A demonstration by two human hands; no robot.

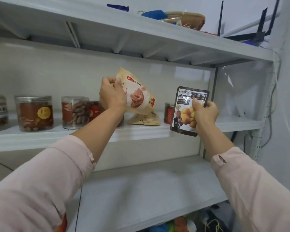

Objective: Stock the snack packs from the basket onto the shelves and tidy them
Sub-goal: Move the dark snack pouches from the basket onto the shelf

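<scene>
My left hand (111, 94) grips a tan snack pack (137, 92) printed with orange strips, tilted above the middle shelf (233, 122). A second tan pack (145, 119) lies flat on that shelf right beneath it. My right hand (203, 113) pinches a dark brown chestnut pack (182, 111) by its right side, holding it upright in front of the shelf's front edge. The basket is out of view.
Clear plastic jars of nuts (34, 113) (74, 112) stand in a row on the left of the middle shelf, with red-labelled jars (168, 113) behind the packs. The lower shelf (141, 190) is bare. A woven tray (186, 18) sits on the top shelf. The shelf post (213, 91) stands at right.
</scene>
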